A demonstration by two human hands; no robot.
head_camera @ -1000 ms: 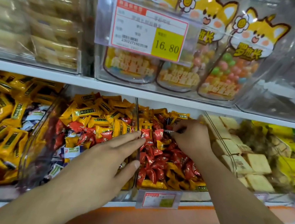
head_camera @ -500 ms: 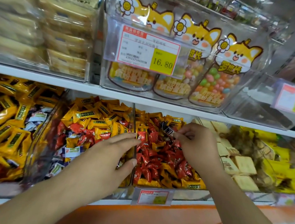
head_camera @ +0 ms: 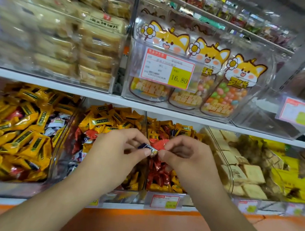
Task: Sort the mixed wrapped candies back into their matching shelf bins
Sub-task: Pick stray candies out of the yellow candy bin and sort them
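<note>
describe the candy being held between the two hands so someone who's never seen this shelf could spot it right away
On the lower shelf, find the clear bin divider between the yellow-and-red candy bins. In front of it the left hand and right hand meet, pinching one small candy. Its wrapper is dark blue and white, unlike the red candies and yellow candies behind.

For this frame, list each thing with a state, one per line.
left hand: pinches dark blue candy
right hand: pinches same candy
dark blue candy: held between both hands
middle bin: mixed yellow and red candies
top-right bin: no goods visible
</note>
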